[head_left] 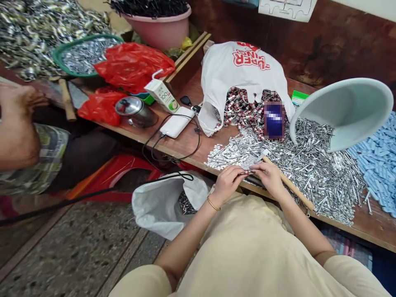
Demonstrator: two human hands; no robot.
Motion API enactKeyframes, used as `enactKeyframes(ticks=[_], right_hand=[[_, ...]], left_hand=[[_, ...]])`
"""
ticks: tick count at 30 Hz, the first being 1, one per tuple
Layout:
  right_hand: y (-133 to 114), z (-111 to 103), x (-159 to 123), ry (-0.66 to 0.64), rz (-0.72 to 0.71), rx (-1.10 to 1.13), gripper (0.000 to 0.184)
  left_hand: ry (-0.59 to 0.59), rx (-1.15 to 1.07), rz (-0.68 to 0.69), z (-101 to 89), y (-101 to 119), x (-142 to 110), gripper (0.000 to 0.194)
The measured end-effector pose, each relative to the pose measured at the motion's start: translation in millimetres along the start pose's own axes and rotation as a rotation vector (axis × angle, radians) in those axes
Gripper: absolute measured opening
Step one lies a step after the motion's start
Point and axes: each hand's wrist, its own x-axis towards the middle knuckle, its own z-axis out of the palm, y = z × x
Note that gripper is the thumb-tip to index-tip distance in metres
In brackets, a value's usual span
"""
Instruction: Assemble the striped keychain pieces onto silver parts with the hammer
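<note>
At the table's front edge my left hand (229, 181) and my right hand (268, 176) meet, with the fingers of both pinched together. Between the fingertips shows a small red-and-silver metal part (247, 172), mostly covered by them. Which piece each hand grips is too small to make out fully. Just beyond the hands spreads a pile of small silver metal pieces (324, 177). Beside my right wrist lies a wooden stick (297, 192), slanting over the pile. More red-and-silver parts (239, 109) spill from a white plastic bag (216, 70) behind.
A pale bucket (365, 99) lies tipped on the right, near light-blue pieces (379, 165). To the left are a white power bank (177, 122) with a cable, a drink carton (162, 95) and a metal mug (139, 113). An open white sack (154, 206) stands below. Another person's arm (18, 128) shows at left.
</note>
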Motion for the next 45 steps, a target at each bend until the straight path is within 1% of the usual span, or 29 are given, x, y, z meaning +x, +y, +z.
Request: enactKeyframes(ticks=[3, 7, 17, 22, 26, 31, 36, 39, 41, 45], right_hand=[[-1, 11, 6, -0.018, -0.068, -0.133, 0.014], [1, 12, 8, -0.038, -0.139, -0.199, 0.015], [7, 14, 2, -0.024, -0.14, -0.133, 0.014], [9, 14, -2, -0.003, -0.163, -0.092, 0.014], [11, 16, -3, 0.028, -0.179, -0.062, 0.014], [10, 20, -2, 0.037, -0.162, 0.0, 0.015], [10, 21, -2, 0.055, -0.167, 0.011, 0.015], [5, 19, -4, 0.041, -0.168, -0.036, 0.015], [-2, 16, -7, 0.03, -0.167, -0.063, 0.011], [-14, 13, -13, -0.018, -0.098, -0.048, 0.012]], left_hand=[[0.014, 0.017, -0.035, -0.4, 1, -3, 0.007], [0.02, -0.005, -0.078, 0.0, 2, -5, 0.009], [-0.02, 0.005, -0.122, -0.6, 3, -6, 0.017], [0.027, -0.085, -0.193, 0.5, 7, -4, 0.018], [0.009, -0.126, -0.235, -0.4, 8, -2, 0.017], [-0.004, -0.175, -0.288, -2.5, 5, -1, 0.014], [0.001, -0.218, -0.296, -3.4, 4, 0, 0.014], [0.044, -0.26, -0.315, -3.9, 10, 1, 0.014], [0.085, -0.308, -0.346, -5.0, 18, 2, 0.014], [0.132, -0.356, -0.401, -9.2, 33, 6, 0.012]])
